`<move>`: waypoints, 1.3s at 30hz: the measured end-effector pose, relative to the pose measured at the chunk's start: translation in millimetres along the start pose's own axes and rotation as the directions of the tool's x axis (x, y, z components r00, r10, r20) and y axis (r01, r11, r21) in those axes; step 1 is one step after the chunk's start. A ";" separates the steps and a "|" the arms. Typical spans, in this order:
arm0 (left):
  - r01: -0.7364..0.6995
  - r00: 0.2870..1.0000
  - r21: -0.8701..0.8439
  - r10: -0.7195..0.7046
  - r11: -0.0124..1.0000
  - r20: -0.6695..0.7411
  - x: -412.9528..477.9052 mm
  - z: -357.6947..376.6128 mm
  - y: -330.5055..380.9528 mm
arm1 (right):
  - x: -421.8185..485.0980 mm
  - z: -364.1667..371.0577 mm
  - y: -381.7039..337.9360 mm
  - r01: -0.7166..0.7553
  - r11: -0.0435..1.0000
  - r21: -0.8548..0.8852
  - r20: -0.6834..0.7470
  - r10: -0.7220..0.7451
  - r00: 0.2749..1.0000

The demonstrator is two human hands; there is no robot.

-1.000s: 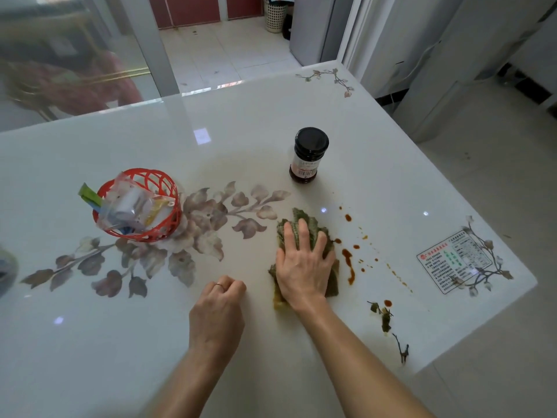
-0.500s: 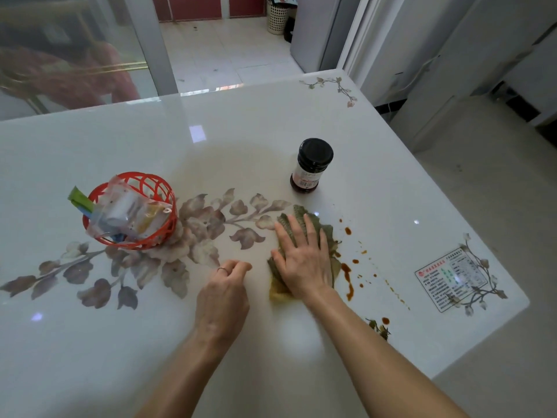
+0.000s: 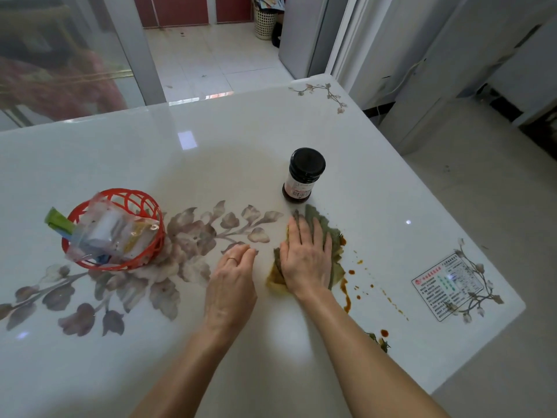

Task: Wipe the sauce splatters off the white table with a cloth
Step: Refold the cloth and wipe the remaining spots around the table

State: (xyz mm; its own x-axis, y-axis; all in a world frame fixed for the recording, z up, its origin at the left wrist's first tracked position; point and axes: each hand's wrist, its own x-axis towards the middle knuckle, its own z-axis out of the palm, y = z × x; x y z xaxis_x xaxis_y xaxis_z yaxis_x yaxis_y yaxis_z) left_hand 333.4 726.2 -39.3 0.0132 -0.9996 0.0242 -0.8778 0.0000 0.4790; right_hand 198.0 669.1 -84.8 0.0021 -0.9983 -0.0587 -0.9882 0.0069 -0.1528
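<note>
A green and yellow cloth lies flat on the white table, just below the sauce jar. My right hand presses down on the cloth with straight fingers. Brown-red sauce splatters run along the cloth's right edge and trail off toward the table's right side. My left hand rests on the table just left of the cloth, fingers loosely curled, holding nothing; it wears a ring.
A dark sauce jar with a black lid stands just beyond the cloth. A red plastic basket with packets sits at the left. A printed label is near the right edge. The table's corner and floor lie to the right.
My right hand has slid the cloth a little away from me toward the jar and over the upper splatters. My left hand has shifted slightly forward beside it.
</note>
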 end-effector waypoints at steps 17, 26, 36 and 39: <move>-0.013 0.994 0.026 0.010 1.000 0.111 17.4 8.5 5.6 | 24.8 -7.8 11.7 -0.129 0.983 0.131 -0.086 0.141 0.986; -0.037 0.993 0.052 0.031 0.998 0.114 16.8 8.2 2.9 | 39.9 -7.2 17.6 -0.187 0.980 0.069 -0.026 0.189 0.982; -0.042 0.991 0.074 0.032 0.996 0.131 15.3 8.9 3.7 | 46.6 -15.5 19.2 -0.242 0.970 0.034 0.054 0.240 0.969; -0.033 0.990 0.066 0.024 0.997 0.135 14.6 9.7 4.0 | 21.1 -10.6 25.6 -0.284 0.958 0.050 -0.022 0.285 0.958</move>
State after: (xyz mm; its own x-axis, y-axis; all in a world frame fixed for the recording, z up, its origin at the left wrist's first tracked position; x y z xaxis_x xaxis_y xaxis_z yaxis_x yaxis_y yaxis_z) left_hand 325.4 711.3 -45.5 -0.0731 -0.9938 -0.0833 -0.9074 0.0316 0.4192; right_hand 171.1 647.6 -79.5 -0.2829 -0.9560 -0.0780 -0.9393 0.2926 -0.1792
